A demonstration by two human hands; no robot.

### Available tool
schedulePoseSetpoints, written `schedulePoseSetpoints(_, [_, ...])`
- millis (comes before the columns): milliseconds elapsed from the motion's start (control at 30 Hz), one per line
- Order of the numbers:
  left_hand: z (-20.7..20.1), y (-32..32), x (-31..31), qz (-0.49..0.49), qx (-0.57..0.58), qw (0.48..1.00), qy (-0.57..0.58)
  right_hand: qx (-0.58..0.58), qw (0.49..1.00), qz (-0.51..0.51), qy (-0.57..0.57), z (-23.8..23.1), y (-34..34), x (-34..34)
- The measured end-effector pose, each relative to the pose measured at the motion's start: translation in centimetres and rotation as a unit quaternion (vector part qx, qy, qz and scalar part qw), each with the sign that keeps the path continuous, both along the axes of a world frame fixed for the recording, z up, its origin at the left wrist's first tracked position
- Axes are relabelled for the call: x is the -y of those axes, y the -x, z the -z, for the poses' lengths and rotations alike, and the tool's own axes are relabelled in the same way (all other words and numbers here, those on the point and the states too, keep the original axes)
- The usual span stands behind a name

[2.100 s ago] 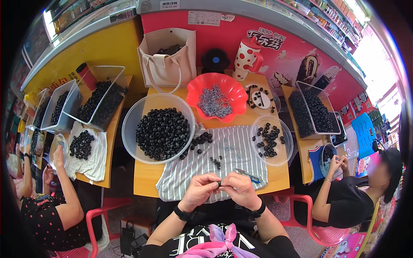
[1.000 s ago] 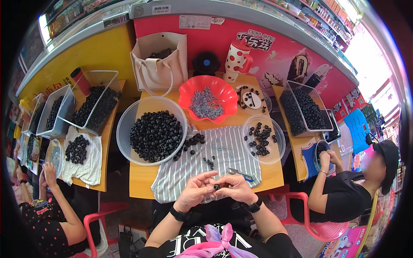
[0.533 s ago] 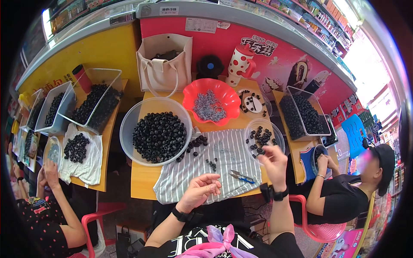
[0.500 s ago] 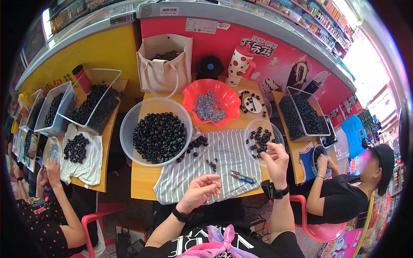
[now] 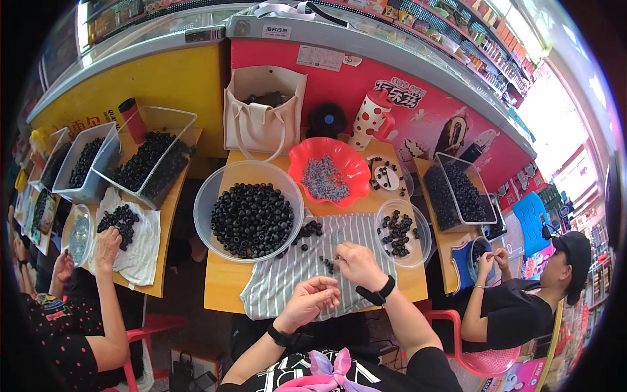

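My left hand (image 5: 307, 304) is above the near edge of a grey-and-white striped cloth (image 5: 281, 281), fingers curled and thumb against the forefinger. Anything pinched there is too small to make out. Over the middle of the cloth, my right hand (image 5: 359, 264) reaches down with its fingertips together at a few small black pieces (image 5: 328, 264). Its fingers hide what they touch. More black bead-like pieces (image 5: 310, 228) lie loose beside a big clear round tub (image 5: 204, 225) of black beads with holes (image 5: 251, 219). To the right, a clear round bowl (image 5: 418, 258) holds fewer black pieces (image 5: 398, 235).
Behind are a red scalloped bowl (image 5: 297, 153) of small clear-grey bits, a canvas bag (image 5: 261, 124) and a dotted tumbler (image 5: 372, 121). Side tables carry clear bins (image 5: 144, 157) of black beads. A person (image 5: 72, 326) works at left, another (image 5: 522, 307) at right.
My right hand has moved left and down from beside the right-hand bowl to the small black pieces on the cloth. The blue-handled snips are now hidden. My left hand has barely moved.
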State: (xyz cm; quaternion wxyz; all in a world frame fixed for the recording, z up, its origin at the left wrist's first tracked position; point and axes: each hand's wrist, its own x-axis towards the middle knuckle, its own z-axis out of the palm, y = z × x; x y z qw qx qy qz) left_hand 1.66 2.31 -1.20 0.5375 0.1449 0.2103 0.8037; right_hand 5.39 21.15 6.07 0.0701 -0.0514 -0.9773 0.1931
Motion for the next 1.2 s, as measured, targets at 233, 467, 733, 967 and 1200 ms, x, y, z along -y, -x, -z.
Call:
schedulePoseSetpoints(233, [0.0, -0.8, -0.6, -0.117, -0.05, 0.99, 0.051, -0.061, 0.984, 0.026, 0.166, -1.1, -4.8, 3.3])
schedulePoseSetpoints(467, [-2.9, -0.9, 0.3, -0.132, -0.219, 0.939, 0.228, -0.042, 0.987, 0.02, 0.153, 1.0, -6.2, 1.6])
schedulePoseSetpoints(733, [-7.0, 5.8, -1.6, -0.159, -0.775, 0.522, 0.317, -0.171, 0.982, 0.009, 0.081, 3.0, -7.7, 2.5])
schedulePoseSetpoints(967, [-6.6, 6.1, -3.1, -0.118, -0.795, 0.439, 0.402, -0.202, 0.975, 0.01, 0.096, 3.3, -8.2, 2.2])
schedulePoseSetpoints(1200, [-6.3, 5.0, -3.6, -0.134, -0.811, 0.364, 0.437, -0.208, 0.972, 0.001, 0.108, 3.4, -8.7, 1.8])
